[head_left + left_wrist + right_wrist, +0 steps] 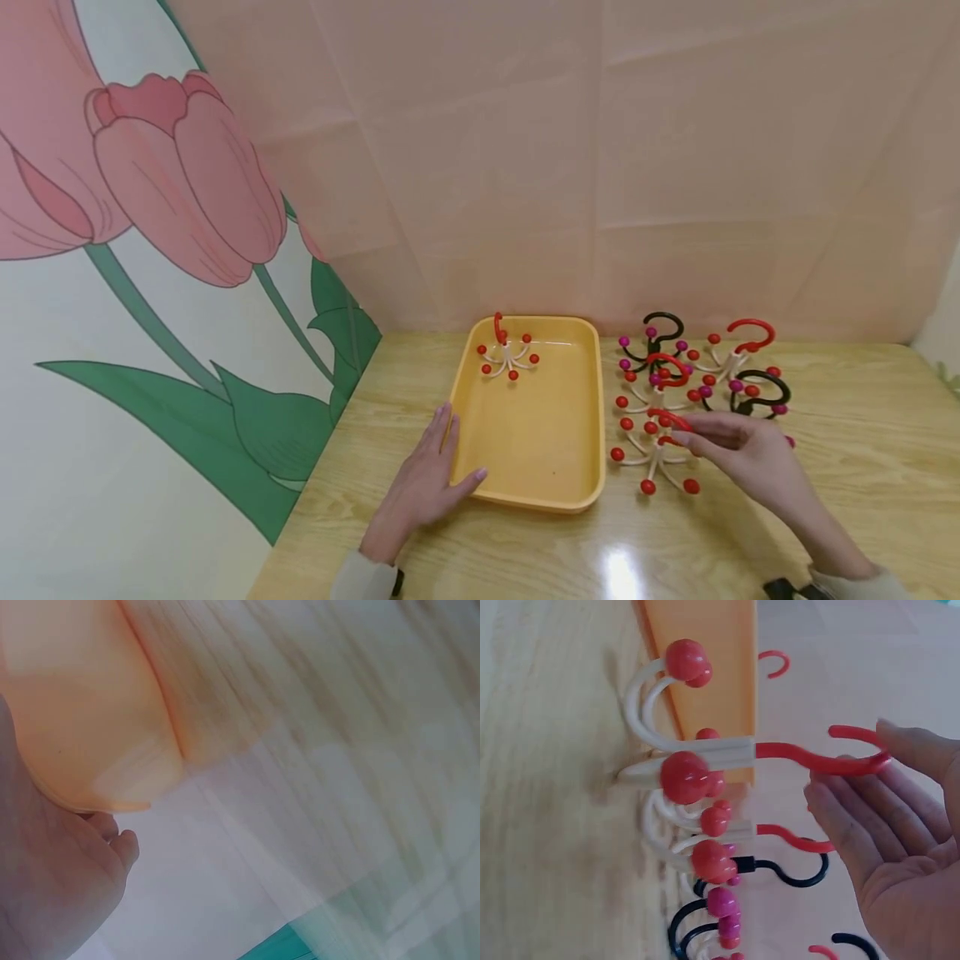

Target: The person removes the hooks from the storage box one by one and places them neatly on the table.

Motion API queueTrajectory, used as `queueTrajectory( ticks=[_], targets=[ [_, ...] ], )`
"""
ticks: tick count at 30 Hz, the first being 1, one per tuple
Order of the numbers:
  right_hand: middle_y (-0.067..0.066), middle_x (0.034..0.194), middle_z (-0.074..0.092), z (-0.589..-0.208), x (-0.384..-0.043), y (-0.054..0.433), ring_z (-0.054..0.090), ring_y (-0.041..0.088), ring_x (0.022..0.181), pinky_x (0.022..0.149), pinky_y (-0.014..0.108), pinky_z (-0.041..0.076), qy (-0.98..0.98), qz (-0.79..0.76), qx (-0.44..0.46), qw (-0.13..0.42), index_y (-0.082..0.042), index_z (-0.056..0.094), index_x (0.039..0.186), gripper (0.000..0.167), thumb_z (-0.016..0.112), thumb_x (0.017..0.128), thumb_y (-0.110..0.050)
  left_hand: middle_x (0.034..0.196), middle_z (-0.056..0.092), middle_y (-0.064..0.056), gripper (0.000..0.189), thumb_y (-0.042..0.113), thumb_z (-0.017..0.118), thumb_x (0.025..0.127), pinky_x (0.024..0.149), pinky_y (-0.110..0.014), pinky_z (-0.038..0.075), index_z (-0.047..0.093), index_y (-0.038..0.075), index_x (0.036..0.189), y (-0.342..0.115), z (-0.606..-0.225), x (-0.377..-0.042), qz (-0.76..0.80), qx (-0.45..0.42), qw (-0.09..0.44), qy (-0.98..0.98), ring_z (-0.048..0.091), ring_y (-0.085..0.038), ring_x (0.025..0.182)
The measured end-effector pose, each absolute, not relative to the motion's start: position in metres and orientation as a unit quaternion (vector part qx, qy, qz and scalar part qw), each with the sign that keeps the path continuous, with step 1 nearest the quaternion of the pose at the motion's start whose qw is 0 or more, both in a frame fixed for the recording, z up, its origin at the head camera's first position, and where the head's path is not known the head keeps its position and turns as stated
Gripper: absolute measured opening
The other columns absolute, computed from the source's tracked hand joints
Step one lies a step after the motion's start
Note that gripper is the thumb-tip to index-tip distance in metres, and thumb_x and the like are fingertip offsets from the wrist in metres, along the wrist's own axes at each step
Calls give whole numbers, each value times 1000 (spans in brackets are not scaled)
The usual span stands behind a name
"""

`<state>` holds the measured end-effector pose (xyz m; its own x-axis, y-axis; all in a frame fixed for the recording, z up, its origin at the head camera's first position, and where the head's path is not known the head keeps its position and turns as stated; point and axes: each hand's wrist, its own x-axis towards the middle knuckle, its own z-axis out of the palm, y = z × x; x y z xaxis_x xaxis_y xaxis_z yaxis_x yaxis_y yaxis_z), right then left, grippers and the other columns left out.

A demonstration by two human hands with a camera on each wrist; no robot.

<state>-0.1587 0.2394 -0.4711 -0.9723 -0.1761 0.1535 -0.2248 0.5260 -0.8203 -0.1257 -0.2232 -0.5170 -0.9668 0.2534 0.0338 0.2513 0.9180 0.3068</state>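
Observation:
My right hand (750, 462) pinches the top of the red hook on a white, multi-armed rotating hook hanger (657, 458). In the right wrist view this hanger (731, 754) has curved white arms tipped with red balls, low over the table or standing on it; I cannot tell which. My left hand (420, 487) rests against the left side of a yellow tray (536, 442), fingers straight along the rim, thumb over its near corner. Inside the tray, at the far left, is another white hanger (507, 358) with a red hook.
Right of the tray, several more hangers stand close together: a black one (654, 346) with magenta balls, another black one (746, 407), and white ones with red hooks, such as the far right one (731, 364). A pink cloth (480, 167) backs the wooden table (862, 433).

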Motion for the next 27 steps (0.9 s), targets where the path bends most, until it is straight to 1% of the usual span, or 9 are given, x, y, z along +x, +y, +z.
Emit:
queueTrajectory(
  ticks=[3,6,10,15,18,24,27],
  targets=[
    [-9,107,82,-463,-159,237,74,-6,87,70,16,60,-877,464,119,46,-9,77,124,30,76,99,-26,180,-3,-9,104,78,38,100,133,-47,26,14,4,168,-223,-517,-126,154,130,2,979,0,-24,167],
    [-19,103,80,-451,-159,231,74,-8,87,69,15,59,-875,462,123,82,-12,78,121,27,76,98,-26,180,0,-11,103,79,37,100,133,-47,26,15,4,168,-223,-517,-127,150,130,-3,980,1,-24,167],
    [-23,102,79,-428,-158,216,75,-6,87,68,16,60,-855,484,137,124,-13,80,119,23,78,96,-19,180,-1,-10,104,79,37,100,133,-47,26,15,4,168,-223,-518,-127,142,130,-5,981,2,-25,168],
    [-24,105,79,-401,-157,189,76,-6,89,72,14,60,-826,520,158,149,-12,80,118,22,78,96,-13,180,-1,-10,105,80,37,99,134,-47,21,14,4,168,-222,-519,-127,134,130,-5,982,3,-26,168],
    [-19,106,80,-388,-160,171,75,-6,90,74,13,60,-818,527,169,155,-11,80,117,21,77,97,-15,180,1,-12,105,80,36,100,135,-46,21,14,3,168,-222,-519,-127,127,133,-12,983,3,-26,167],
    [6,111,82,-373,-176,135,71,-7,91,78,11,58,-813,527,188,160,-12,81,114,19,77,97,-22,180,2,-12,105,79,37,100,135,-45,21,14,2,168,-221,-519,-128,123,135,-15,983,3,-25,167],
    [9,110,82,-372,-187,120,71,-8,92,81,10,57,-805,534,204,160,-9,81,112,20,77,97,-22,180,2,-12,106,80,35,99,135,-45,21,13,2,168,-221,-519,-128,117,133,-11,984,3,-26,167]
  ],
)
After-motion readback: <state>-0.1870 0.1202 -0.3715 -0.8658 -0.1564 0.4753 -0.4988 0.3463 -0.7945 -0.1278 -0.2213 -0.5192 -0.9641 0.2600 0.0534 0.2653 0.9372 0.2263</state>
